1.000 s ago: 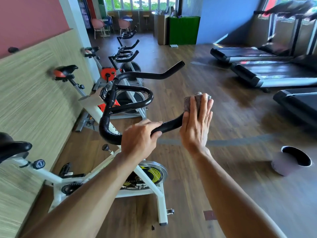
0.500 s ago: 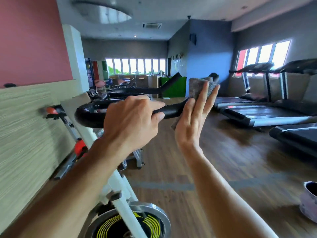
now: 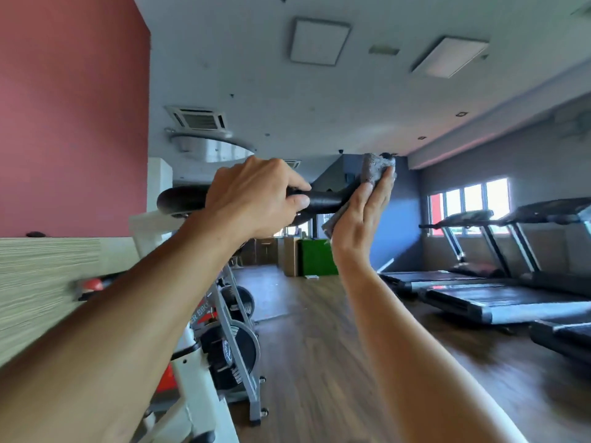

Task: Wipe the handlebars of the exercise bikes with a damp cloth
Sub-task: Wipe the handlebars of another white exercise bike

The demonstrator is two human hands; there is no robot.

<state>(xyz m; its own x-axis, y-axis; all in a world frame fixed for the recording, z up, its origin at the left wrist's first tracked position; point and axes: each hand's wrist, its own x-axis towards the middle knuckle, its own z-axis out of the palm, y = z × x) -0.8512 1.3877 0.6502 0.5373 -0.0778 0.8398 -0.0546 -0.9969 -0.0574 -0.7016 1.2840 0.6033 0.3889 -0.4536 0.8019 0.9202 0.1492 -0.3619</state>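
At frame centre the left hand (image 3: 256, 199) curls round the black handlebar (image 3: 323, 201), just left of the right hand (image 3: 361, 212), whose straight fingers press the grey cloth (image 3: 372, 171) flat against the bar's upturned end. The bar runs left to right, then rises toward the upper right. The white bike frame (image 3: 192, 362) stands lower left; treadmills (image 3: 499, 302) line the right, well apart

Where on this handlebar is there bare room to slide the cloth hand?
Bare handlebar shows only between the left hand and the cloth under the right hand. Leftward, the left hand's grip crowds it.
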